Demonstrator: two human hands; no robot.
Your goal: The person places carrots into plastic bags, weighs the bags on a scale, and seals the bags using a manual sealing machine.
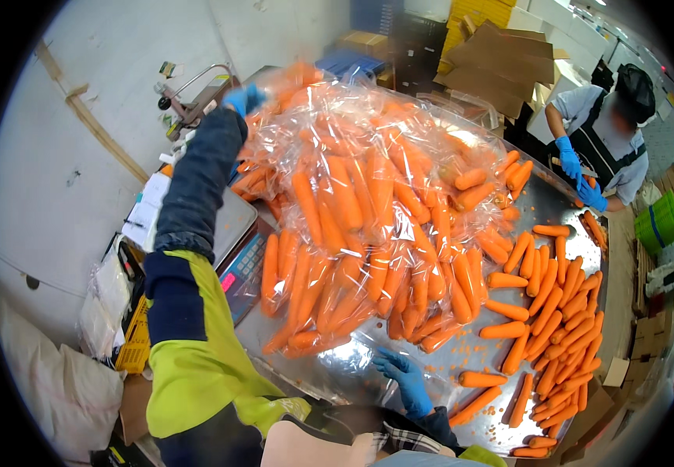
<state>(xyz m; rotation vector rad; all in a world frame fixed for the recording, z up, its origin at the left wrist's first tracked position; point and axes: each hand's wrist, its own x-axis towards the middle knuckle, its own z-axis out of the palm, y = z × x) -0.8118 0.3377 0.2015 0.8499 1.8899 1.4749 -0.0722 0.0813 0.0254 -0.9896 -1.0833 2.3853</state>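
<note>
A large heap of clear plastic bags filled with carrots covers the middle of the metal table. My left arm stretches along the heap's left side. At its far left end, my blue-gloved left hand is beside a blurred bag of carrots; motion smears its fingers, so its grip is unclear. Close to the table's near edge, my blue-gloved right hand is open with fingers extended, holding nothing. Loose carrots lie to its right. A weighing scale with a blue keypad sits left of the heap, partly hidden.
Across the table at the right, another person in blue gloves works with their hands together. Flattened cardboard and dark crates stand behind the table. A yellow crate and white sacks are at the left by the wall.
</note>
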